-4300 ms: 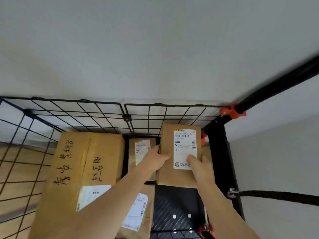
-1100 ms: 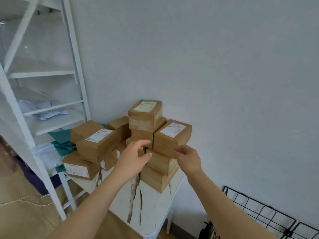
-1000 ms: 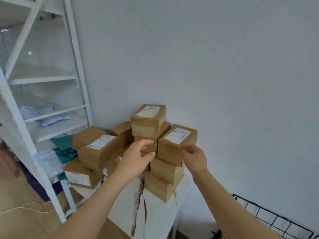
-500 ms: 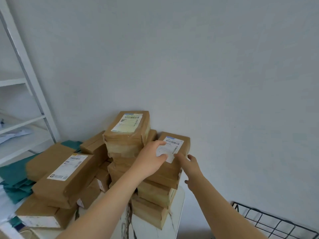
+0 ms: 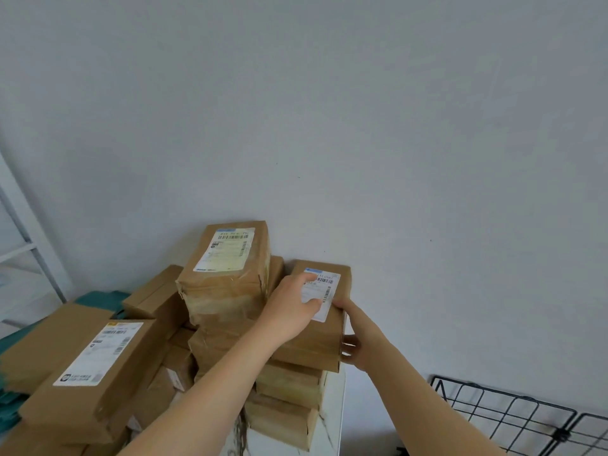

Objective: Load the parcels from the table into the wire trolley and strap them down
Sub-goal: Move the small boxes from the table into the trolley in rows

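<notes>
Brown cardboard parcel tops the stack on the white table; right grip clasps its corner, left grip lies flat on top. Pick-up, I'd say; next, lift it toward the black wire trolley.

- a parcel storeroom or dispatch corner.
- brown taped parcels were stacked on a white table, several bearing barcode shipping labels.
- a white shelving frame and a black wire trolley stood by a bare wall.
</notes>
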Tool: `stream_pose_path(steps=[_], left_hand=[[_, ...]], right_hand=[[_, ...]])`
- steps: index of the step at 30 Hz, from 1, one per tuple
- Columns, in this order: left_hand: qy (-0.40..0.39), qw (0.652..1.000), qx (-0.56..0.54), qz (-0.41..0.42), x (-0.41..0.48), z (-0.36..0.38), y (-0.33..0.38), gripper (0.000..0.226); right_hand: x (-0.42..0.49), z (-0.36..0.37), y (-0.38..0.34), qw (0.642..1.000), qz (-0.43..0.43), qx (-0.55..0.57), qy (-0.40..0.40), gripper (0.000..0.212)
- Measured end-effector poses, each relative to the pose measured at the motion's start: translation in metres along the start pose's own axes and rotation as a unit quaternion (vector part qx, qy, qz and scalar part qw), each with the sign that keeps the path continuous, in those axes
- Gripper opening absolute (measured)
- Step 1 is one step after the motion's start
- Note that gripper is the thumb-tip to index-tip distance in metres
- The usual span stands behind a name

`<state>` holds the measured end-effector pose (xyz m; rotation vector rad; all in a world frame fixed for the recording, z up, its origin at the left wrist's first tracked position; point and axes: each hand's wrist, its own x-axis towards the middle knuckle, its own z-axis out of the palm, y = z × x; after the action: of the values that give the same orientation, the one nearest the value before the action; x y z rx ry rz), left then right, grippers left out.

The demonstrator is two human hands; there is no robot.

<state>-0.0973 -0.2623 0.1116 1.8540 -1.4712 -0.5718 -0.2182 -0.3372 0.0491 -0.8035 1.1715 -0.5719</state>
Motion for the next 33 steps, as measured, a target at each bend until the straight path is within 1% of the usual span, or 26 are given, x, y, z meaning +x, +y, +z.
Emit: stream_pose_path(steps=[2, 3, 4, 6, 8, 10, 13, 15, 17, 19, 21, 23, 26, 29, 33], left_hand=[[-0.003, 1.000, 0.004, 0.007, -0.001, -0.002, 0.000, 0.049], [-0.003, 1.000, 0.005, 0.010, 0.000, -0.002, 0.000, 0.049], [-0.001, 1.000, 0.003, 0.014, 0.000, -0.003, 0.001, 0.050], [0.010, 1.000, -0.008, 0.025, -0.001, -0.002, 0.003, 0.050], [0.020, 0.999, -0.041, 0.028, -0.004, 0.002, 0.006, 0.053], [0.029, 0.995, -0.088, 0.023, -0.008, 0.009, 0.004, 0.062], [0.022, 0.984, -0.178, -0.019, -0.017, 0.020, 0.003, 0.074], [-0.005, 0.967, -0.246, -0.061, -0.026, 0.027, 0.003, 0.077], [-0.049, 0.947, -0.299, -0.104, -0.036, 0.036, 0.000, 0.076], [-0.100, 0.930, -0.327, -0.136, -0.048, 0.047, -0.001, 0.070], [-0.148, 0.915, -0.344, -0.151, -0.060, 0.063, -0.003, 0.070], [-0.186, 0.908, -0.343, -0.152, -0.075, 0.079, -0.001, 0.064], [-0.227, 0.899, -0.344, -0.150, -0.097, 0.103, 0.005, 0.053], [-0.254, 0.893, -0.343, -0.143, -0.115, 0.126, 0.013, 0.053], [-0.290, 0.890, -0.328, -0.126, -0.135, 0.151, 0.027, 0.055]], right_hand=[[-0.005, -0.004, -0.001, 1.000, -0.002, 0.021, 0.003, 0.032], [-0.009, -0.006, -0.001, 0.999, -0.004, 0.032, 0.003, 0.030], [-0.013, -0.009, -0.002, 0.999, -0.008, 0.040, 0.001, 0.030], [-0.021, -0.015, -0.002, 0.999, -0.015, 0.048, 0.005, 0.038], [-0.031, -0.024, 0.000, 0.998, -0.026, 0.049, 0.013, 0.041], [-0.041, -0.034, 0.005, 0.998, -0.042, 0.051, 0.015, 0.037], [-0.061, -0.050, 0.017, 0.996, -0.059, 0.058, 0.021, 0.032], [-0.075, -0.060, 0.027, 0.995, -0.066, 0.066, 0.032, 0.033], [-0.089, -0.068, 0.039, 0.994, -0.069, 0.071, 0.043, 0.034], [-0.104, -0.077, 0.053, 0.993, -0.069, 0.078, 0.061, 0.032], [-0.119, -0.085, 0.069, 0.990, -0.063, 0.092, 0.090, 0.033], [-0.134, -0.094, 0.085, 0.985, -0.056, 0.106, 0.121, 0.038], [-0.155, -0.111, 0.109, 0.979, -0.053, 0.108, 0.164, 0.037], [-0.175, -0.129, 0.128, 0.973, -0.052, 0.102, 0.200, 0.040], [-0.199, -0.151, 0.143, 0.965, -0.057, 0.099, 0.235, 0.030]])
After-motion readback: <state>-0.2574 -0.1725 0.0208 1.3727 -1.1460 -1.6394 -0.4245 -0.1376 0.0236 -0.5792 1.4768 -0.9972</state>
